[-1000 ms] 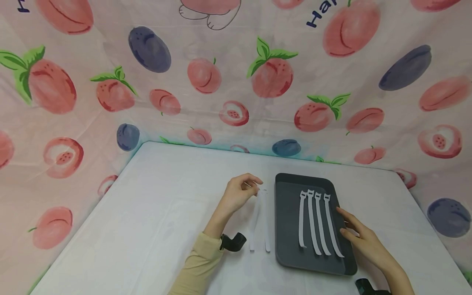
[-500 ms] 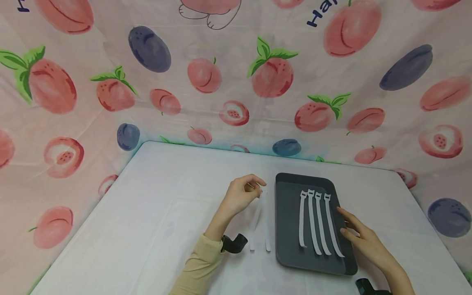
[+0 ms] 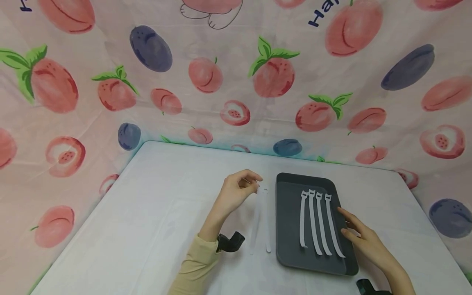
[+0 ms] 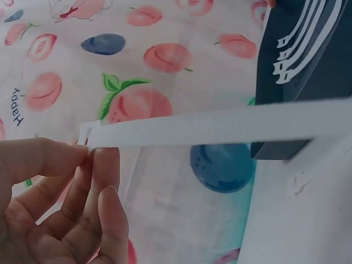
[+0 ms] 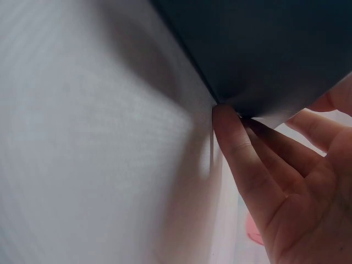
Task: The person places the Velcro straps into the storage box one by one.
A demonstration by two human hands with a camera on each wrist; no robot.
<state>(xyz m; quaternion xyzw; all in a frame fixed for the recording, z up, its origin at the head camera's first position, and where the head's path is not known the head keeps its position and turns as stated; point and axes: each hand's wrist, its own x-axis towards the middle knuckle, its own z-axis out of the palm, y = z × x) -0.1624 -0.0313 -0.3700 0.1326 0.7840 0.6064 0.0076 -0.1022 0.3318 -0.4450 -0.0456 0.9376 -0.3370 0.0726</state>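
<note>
My left hand [image 3: 237, 190] pinches the slotted head of a white hook-and-loop cable tie [image 4: 209, 127] between thumb and fingertips. In the left wrist view this tie stretches off to the right; in the head view its length is blurred. Just right of it, a second white tie [image 3: 267, 225] lies on the table beside the tray. Several matching ties [image 3: 315, 223] lie side by side, heads away from me, in the dark grey tray [image 3: 287, 254]. My right hand [image 3: 368, 241] rests against the tray's right side, its fairly straight fingers [image 5: 247, 165] touching the outer wall.
A white cloth covers the table [image 3: 177, 205], its back edge meeting a fruit-printed curtain [image 3: 166, 123]. The left forearm, with a black wrist camera [image 3: 230, 241], comes in left of the ties. Another black camera [image 3: 365, 285] sits at the right wrist.
My left hand went slightly right, then back left and a little up, with the pinched tie, whose lower end is now blurred. The right hand and tray stay put.
</note>
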